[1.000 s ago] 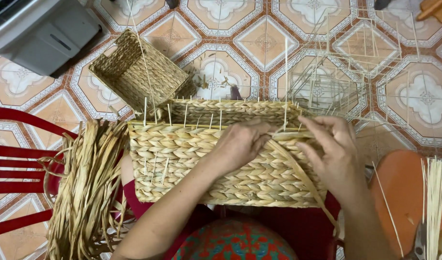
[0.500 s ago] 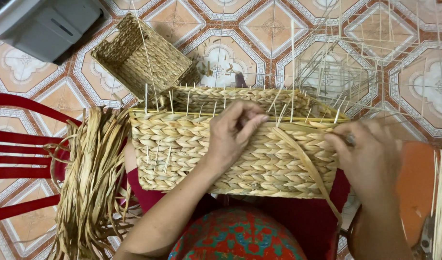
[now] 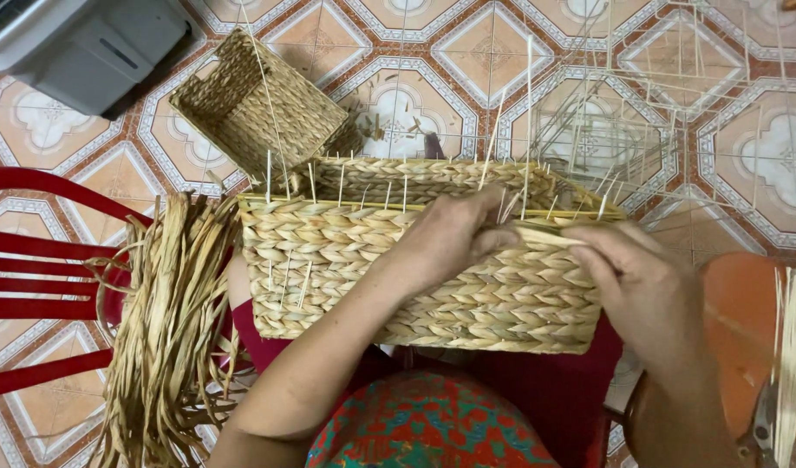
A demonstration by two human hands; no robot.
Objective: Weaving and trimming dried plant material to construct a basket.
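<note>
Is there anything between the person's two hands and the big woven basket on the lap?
Nothing visible. The left hand rests on the woven basket near its rim, and the right hand touches a flat straw strand at the rim.

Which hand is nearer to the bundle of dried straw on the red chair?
Left. The left hand rests on the big basket's front rim, closer to the straw bundle; the right hand is at the basket's far end.

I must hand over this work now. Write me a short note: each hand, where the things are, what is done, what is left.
Left hand: pressing on the woven basket at its top rim.
Right hand: pinching a flat fibre strand at the rim.
Basket lies on the lap; its wall is woven up to the rim.
Left: upright stakes stick out above the rim, unfinished.
Loose fibre bundle lies on the red chair.
</note>
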